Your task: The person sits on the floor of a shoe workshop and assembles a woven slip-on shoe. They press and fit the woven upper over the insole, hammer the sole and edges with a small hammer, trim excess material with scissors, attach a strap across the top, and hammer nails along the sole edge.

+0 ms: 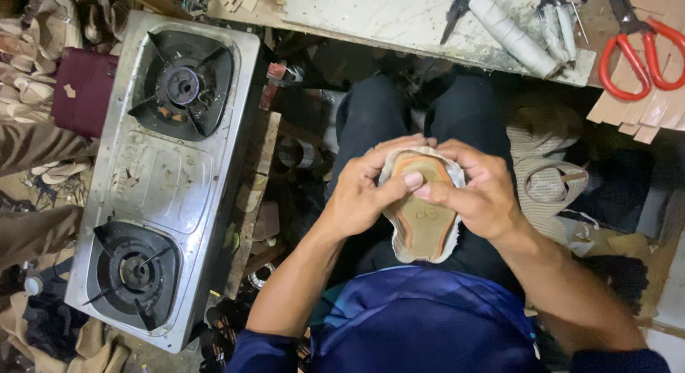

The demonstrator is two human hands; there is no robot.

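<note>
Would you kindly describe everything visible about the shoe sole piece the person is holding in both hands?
The shoe sole piece is tan and flat, leather-like, with an orange-brown border near the top and pale fabric folded around its edges. It is held over the lap, bottom face up, long axis running away from the body. The left hand and right hand grip its upper end, both thumbs pressing on the face.

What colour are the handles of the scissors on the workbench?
The scissors have bright red handles; the head view shows them clearly at the top right.
</note>
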